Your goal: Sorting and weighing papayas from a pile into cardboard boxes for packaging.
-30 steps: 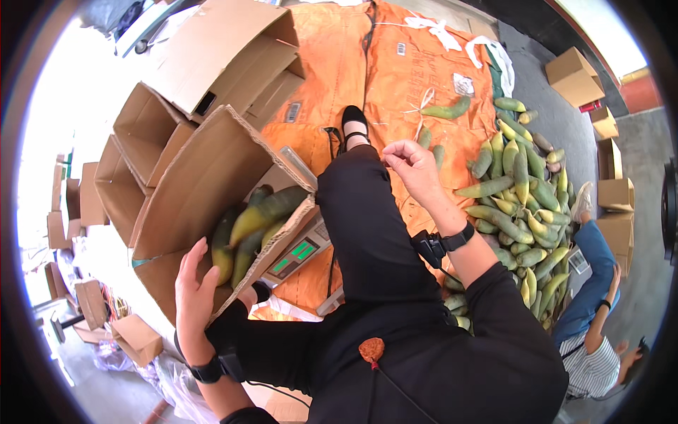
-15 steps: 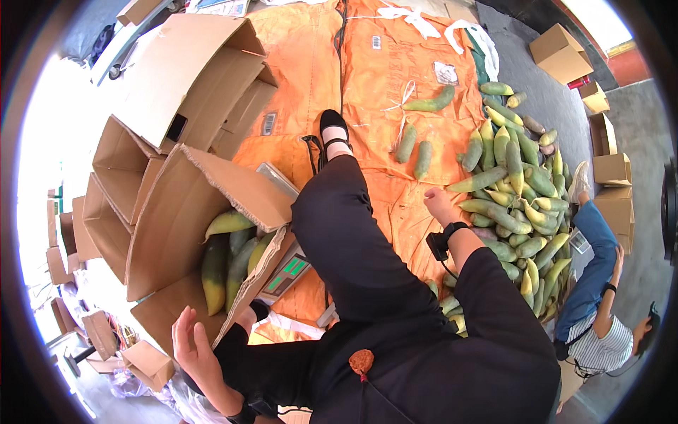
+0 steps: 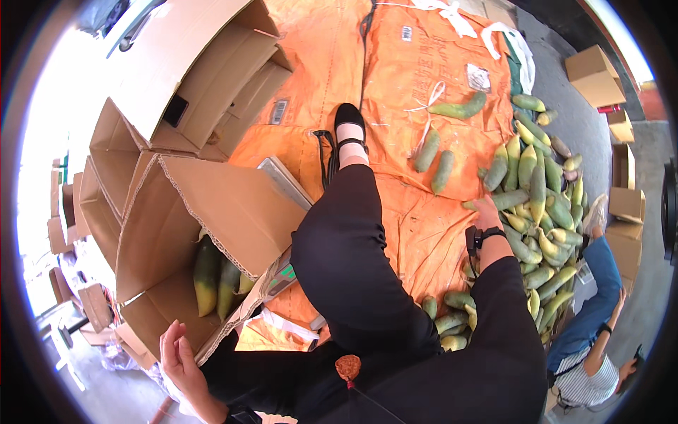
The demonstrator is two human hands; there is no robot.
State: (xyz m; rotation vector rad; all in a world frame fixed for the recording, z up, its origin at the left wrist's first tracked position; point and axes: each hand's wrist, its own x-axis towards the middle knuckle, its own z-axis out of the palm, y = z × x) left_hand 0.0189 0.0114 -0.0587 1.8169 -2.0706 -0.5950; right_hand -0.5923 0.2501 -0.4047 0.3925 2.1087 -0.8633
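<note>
My right hand [image 3: 486, 212] has its fingers curled over the narrow end of a green radish [image 3: 512, 199] at the near left edge of a heap; the fingertips are partly hidden. That radish lies on the others. Low on the left, my left hand [image 3: 180, 360] is raised with fingers apart, holding nothing, beside an open cardboard box [image 3: 159, 233]. Inside the box are several green radishes [image 3: 206, 279] with yellowish ends; a flap hides part of them. Under its right side, a scale [image 3: 282, 279] with a green display shows in part.
An orange tarp [image 3: 417, 237] covers the floor, with loose radishes [image 3: 443, 172] on it. More open cardboard boxes [image 3: 212, 92] stand at left. My black-shoed foot [image 3: 349, 127] rests mid-tarp. Another person [image 3: 590, 311] sits at right, near further boxes [image 3: 593, 76].
My right hand has moved right, from above the tarp onto a radish in the heap. My left hand stays beside the box. The view has shifted, moving the tarp and heap rightward in the picture.
</note>
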